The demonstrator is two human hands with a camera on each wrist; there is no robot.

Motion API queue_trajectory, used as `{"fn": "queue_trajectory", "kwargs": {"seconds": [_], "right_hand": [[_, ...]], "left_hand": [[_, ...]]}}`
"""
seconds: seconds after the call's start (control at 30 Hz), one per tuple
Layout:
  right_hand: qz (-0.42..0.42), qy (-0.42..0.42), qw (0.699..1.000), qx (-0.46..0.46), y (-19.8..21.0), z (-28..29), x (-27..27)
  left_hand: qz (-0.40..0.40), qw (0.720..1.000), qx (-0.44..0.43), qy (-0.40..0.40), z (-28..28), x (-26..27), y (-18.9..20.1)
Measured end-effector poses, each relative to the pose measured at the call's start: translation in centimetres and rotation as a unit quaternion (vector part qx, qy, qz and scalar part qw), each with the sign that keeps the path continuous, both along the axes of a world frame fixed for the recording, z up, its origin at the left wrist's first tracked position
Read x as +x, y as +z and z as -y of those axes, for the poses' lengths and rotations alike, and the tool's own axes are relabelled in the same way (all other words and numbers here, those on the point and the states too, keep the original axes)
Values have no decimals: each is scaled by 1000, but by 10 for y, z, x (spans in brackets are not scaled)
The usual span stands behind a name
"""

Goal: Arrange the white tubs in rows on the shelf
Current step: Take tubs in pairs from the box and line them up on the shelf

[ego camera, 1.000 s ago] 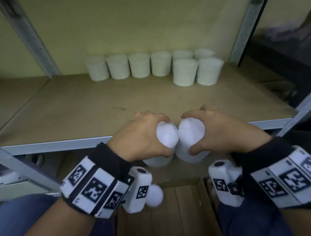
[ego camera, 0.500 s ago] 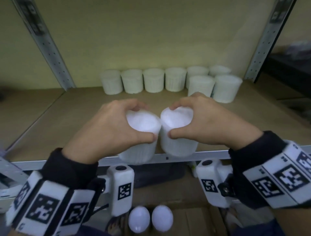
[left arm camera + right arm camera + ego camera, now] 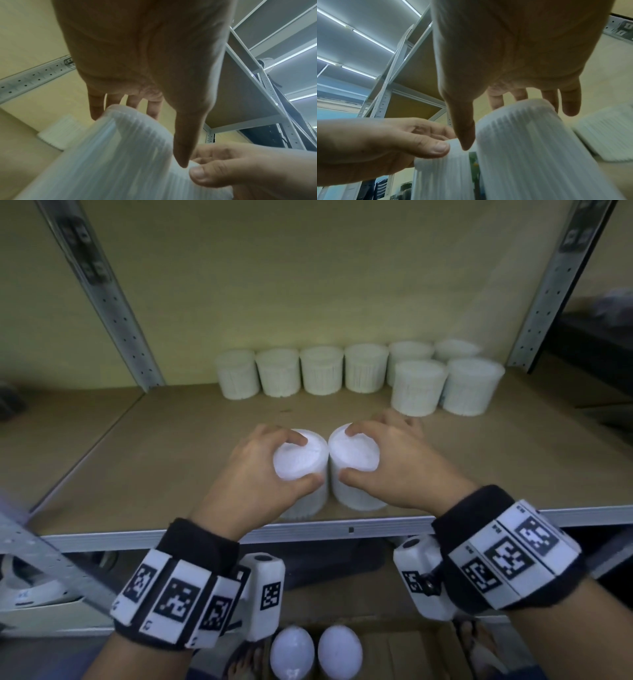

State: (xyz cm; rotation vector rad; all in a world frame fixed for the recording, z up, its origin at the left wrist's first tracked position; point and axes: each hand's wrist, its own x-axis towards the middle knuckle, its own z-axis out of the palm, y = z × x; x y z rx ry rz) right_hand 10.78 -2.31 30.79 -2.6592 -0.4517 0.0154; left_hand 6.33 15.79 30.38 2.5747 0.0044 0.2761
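Note:
Each hand grips one ribbed white tub by its rim from above. My left hand (image 3: 260, 470) holds the left tub (image 3: 301, 463), and my right hand (image 3: 387, 463) holds the right tub (image 3: 354, 455). The two tubs stand side by side, touching, near the front edge of the shelf board (image 3: 154, 460). In the left wrist view the left hand (image 3: 154, 128) has thumb and fingers curled round its tub (image 3: 120, 155). In the right wrist view the right hand (image 3: 513, 121) grips its tub (image 3: 530, 148) the same way. Whether the tubs rest on the board or hover just above it I cannot tell.
A back row of several white tubs (image 3: 322, 369) stands against the wall, with two more tubs (image 3: 445, 388) in front at the right. Perforated metal uprights (image 3: 113, 299) flank the shelf. Below the shelf's metal front rail (image 3: 342, 530), two more white tubs (image 3: 315, 652) sit in a cardboard box.
Both hands have lifted the two tubs from below the shelf edge and carried them forward over the board, where they now stand near its front edge.

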Motion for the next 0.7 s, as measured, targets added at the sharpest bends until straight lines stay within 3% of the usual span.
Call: {"fn": "queue_trajectory", "kwargs": {"seconds": [0.17, 0.37, 0.7], "right_hand": [[54, 11, 998, -10, 9, 10, -9], [64, 39, 997, -23, 9, 16, -16], [77, -8, 995, -65, 11, 12, 8]], "left_hand": [[13, 998, 58, -12, -3, -8, 9], [38, 998, 53, -12, 1, -14, 3], [83, 995, 52, 6, 13, 17, -10]]}}
